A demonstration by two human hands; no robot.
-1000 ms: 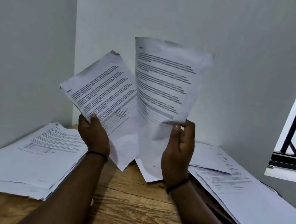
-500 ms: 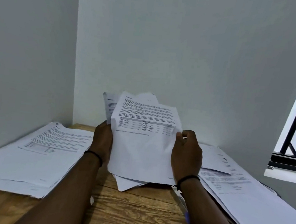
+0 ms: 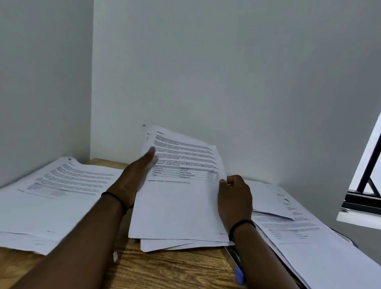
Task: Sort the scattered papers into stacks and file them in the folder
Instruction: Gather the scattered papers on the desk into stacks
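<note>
Paper sheaf (image 3: 179, 204) between left hand (image 3: 130, 180) and right hand (image 3: 235, 200).

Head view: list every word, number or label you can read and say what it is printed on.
Nothing reads with certainty.
Middle sheet, held by the left hand and right hand: heading, paragraphs, a table and a footer line, all too blurred to quote.
Left stack: printed text, too blurred.
Right stack: text and a small mark, too small.
Blue-tipped pen: no lettering visible.
</note>
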